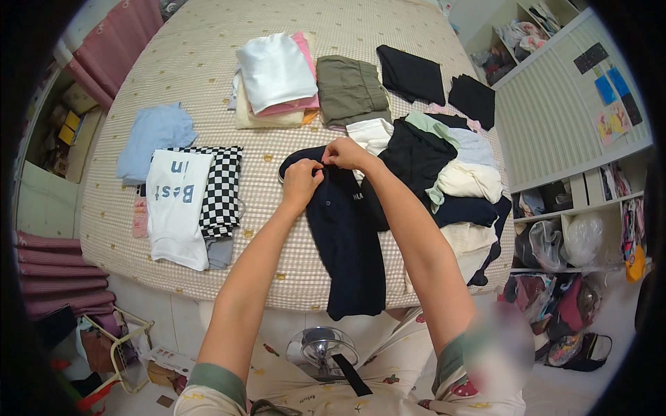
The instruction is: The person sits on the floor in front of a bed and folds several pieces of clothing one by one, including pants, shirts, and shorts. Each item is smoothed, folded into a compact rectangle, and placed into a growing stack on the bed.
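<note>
A dark navy shirt [350,256] lies on the bed in front of me, with a curved, light-edged part that looks like a collar at its far left end. Small white lettering and a button-like dot show on its front. At the far end of the shirt, my left hand [303,182] pinches the cloth with thumb and forefinger. My right hand [345,154] grips the same part just beside it, fingertips nearly meeting the left ones. The cloth between the fingers is mostly hidden. A long section of the shirt stretches toward me and hangs at the bed's near edge.
A checked cover [277,277] spreads over the bed. Left lie a white printed shirt [177,208], checkered cloth [222,191] and blue garment [156,139]. Farther back are a white folded stack [276,73], olive garment [352,90] and black garments [413,75]. Mixed clothes [468,180] crowd the right.
</note>
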{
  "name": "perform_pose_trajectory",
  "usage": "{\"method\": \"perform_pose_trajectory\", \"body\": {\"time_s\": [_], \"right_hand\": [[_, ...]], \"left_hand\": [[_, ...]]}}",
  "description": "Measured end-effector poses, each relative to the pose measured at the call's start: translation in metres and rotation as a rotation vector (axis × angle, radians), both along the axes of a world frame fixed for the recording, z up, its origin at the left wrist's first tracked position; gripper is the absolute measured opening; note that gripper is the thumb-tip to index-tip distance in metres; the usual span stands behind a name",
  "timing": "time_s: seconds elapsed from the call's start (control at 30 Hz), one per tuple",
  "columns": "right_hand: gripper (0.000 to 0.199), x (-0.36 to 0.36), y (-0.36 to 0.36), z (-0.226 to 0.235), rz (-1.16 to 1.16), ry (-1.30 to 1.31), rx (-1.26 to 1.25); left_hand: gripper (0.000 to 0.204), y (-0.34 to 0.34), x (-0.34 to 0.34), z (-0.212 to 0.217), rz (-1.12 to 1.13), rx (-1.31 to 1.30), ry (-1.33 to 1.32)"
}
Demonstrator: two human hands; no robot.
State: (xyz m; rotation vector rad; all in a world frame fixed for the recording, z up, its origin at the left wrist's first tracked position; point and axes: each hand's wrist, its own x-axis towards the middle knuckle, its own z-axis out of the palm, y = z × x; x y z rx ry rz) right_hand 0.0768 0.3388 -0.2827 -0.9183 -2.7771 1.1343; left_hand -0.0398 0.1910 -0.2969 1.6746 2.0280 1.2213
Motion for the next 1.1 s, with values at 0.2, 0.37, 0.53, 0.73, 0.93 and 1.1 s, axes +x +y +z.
{"method": "perform_pose_trajectory", "body": {"time_s": [0.2, 0.37, 0.53, 0.73, 0.93, 1.1], "right_hand": [[0.013, -0.005, -0.004, -0.019, -0.038, -0.031, 0.083], [0.013, -0.008, -0.004, -0.024, -0.106, -0.024, 0.040], [0.011, 0.000, 0.001, -0.040, -0.196, 0.067, -0.128], [0.014, 0.004, -0.006, -0.043, -0.213, 0.127, -0.233], [0.016, 0.009, -0.017, -0.033, -0.218, 0.187, -0.416], [0.012, 0.016, -0.019, -0.036, -0.105, 0.276, -0.264]], "left_hand": [[0.015, 0.003, 0.004, -0.002, 0.024, 0.058, 0.046], [0.014, 0.006, 0.001, -0.006, 0.041, 0.037, 0.059], [0.017, 0.009, 0.006, -0.004, 0.145, -0.054, 0.005], [0.020, 0.013, 0.007, -0.011, 0.138, -0.134, 0.111], [0.024, 0.020, 0.002, -0.013, 0.098, -0.209, 0.112], [0.024, 0.017, -0.004, -0.022, 0.050, -0.097, -0.012]]}}
